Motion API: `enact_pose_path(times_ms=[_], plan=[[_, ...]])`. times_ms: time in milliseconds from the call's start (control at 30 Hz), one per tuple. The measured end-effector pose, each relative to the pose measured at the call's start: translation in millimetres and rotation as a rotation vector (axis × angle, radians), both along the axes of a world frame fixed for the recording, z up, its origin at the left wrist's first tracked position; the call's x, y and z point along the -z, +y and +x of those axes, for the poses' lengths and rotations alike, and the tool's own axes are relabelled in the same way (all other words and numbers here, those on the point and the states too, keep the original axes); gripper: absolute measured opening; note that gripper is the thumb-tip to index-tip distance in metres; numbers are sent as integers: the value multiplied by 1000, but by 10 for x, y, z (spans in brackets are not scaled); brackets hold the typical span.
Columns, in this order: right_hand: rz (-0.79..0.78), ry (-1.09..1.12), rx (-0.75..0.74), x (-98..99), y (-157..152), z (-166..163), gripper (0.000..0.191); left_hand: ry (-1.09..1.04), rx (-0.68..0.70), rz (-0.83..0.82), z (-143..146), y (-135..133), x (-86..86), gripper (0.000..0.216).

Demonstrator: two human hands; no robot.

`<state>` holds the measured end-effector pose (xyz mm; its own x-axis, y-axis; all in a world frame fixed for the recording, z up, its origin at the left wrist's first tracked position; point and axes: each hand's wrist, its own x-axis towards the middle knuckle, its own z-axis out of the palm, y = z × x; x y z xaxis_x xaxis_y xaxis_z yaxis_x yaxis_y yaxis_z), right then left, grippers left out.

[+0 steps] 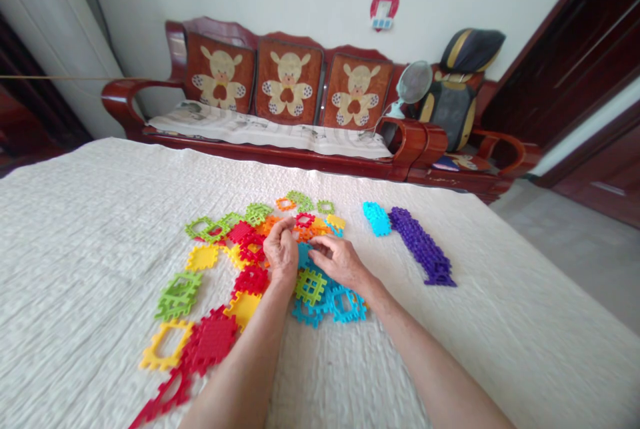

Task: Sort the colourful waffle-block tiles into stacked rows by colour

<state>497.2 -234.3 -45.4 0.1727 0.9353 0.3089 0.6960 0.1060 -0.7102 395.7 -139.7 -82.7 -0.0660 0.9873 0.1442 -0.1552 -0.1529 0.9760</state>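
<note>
Both my hands rest over a scatter of flat plastic interlocking tiles in red, yellow, green, orange and blue on a white quilted cover (100,229). My left hand (281,250) has its fingers curled together over orange and red tiles (303,227); what it pinches is hidden. My right hand (338,261) is curled too, fingertips pinched on a blue tile (303,254) between the hands. A green grid tile (310,285) and several blue tiles (345,305) lie just under my right wrist.
A stack of purple tiles (423,247) lies in a row to the right, with a short light-blue stack (377,218) beside it. Behind the cover stands a wooden bench (270,149) with bear cushions. A small fan (413,85) and a bag (457,92) sit at its right end.
</note>
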Motion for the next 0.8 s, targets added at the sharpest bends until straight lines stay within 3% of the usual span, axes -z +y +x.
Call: enact_pose_path(times_ms=[200,333,567,800], plan=[[-104,323,43,51,52,-25,19,29,-2,22,9,-6,5,31],[-192,569,89,-50,7,194,22,49,-4,22,9,-10,0,31],[-439,481,88,-202,-241,791,24,87,3,41,6,-32,-11,29],[-471,341,85,-182,-317,926,23,120,11,53,-12,-69,-74,29]])
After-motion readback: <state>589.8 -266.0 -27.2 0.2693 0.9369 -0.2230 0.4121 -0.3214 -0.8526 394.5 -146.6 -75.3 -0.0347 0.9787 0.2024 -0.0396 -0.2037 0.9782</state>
